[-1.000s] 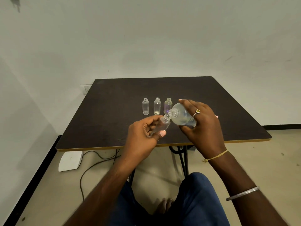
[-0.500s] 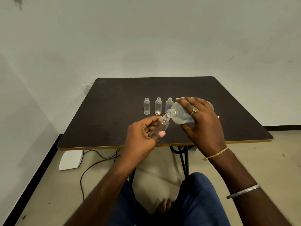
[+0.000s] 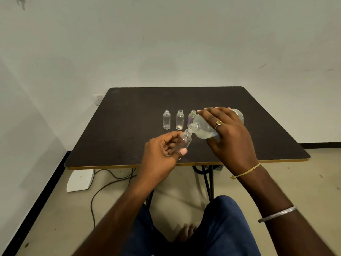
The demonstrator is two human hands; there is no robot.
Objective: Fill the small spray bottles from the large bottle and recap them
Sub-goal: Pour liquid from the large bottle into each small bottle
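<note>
My left hand [image 3: 162, 154] grips a small clear spray bottle [image 3: 184, 141], uncapped and tilted to the right, above the table's near edge. My right hand [image 3: 228, 137] holds the large clear bottle [image 3: 203, 128] tipped nearly on its side, with its open neck touching the small bottle's mouth. Liquid lies in the large bottle's lower side. Three more small clear bottles stand uncapped in a row behind: the left one [image 3: 166, 120], the middle one [image 3: 180, 120], and a purple-tinted one [image 3: 191, 118] partly hidden by my right hand.
The dark table [image 3: 129, 126] has a yellow-trimmed front edge. Below it are black metal legs [image 3: 207, 180], a white object [image 3: 80, 180] on the floor with a cable [image 3: 103, 189], and my knees in blue trousers. White walls lie behind and to the left.
My right hand has tipped the large bottle further over and lifted its base, so its neck now meets the small bottle's mouth. My left hand has barely moved.
</note>
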